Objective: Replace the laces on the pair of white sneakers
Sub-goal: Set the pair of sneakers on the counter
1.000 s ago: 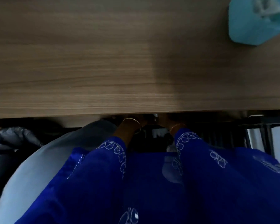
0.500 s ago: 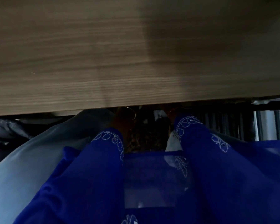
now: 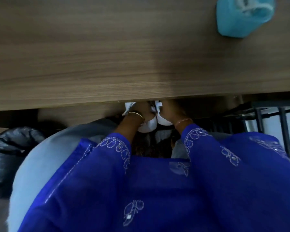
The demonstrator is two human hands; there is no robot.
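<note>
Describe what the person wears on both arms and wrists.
Both arms wear loose, bright blue sleeves: left sleeve, right sleeve. Each cuff carries white stitched loop embroidery with small shiny dots. The left wrist has a thin gold bangle; the right wrist has a thin pinkish-gold bangle. No gloves show on either hand.

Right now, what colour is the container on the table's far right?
Light blue container, seen best in the head view, the only one.

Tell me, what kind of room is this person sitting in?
Probably an office or workroom, though that is a guess. The person sits at a long wood-grain desk with a blue tissue pack on it, and holds white sneakers just under its edge. A black metal rack stands beside it.
</note>
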